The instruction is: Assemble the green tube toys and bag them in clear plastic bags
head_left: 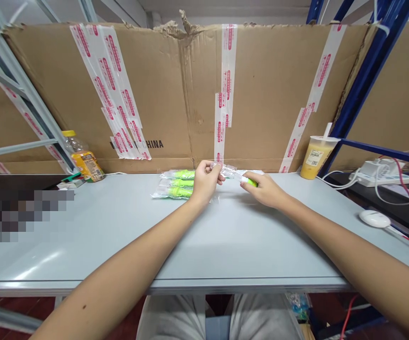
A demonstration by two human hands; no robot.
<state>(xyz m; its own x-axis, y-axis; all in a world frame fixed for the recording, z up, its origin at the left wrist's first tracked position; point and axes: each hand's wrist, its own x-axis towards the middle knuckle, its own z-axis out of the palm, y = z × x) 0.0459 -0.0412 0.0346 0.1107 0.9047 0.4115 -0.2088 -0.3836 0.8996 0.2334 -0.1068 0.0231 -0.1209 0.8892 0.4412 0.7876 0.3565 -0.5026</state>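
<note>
My left hand (206,180) is closed on one end of a clear plastic sleeve (229,170), above the far middle of the table. My right hand (265,190) grips a short bright green and white stick-like item (250,181), whose white end points toward the sleeve. Whether the two pieces touch or are joined I cannot tell. Beside and partly behind my left hand lie several similar green items (180,191) in clear plastic bags, their right ends hidden by that hand.
A grey-white table (119,236) spans the view, backed by a taped cardboard wall (268,85). An orange drink bottle (87,163) stands left; a yellow drink cup with straw (314,158) stands right. A white mouse (374,218), power strip (381,174) and cables lie at right.
</note>
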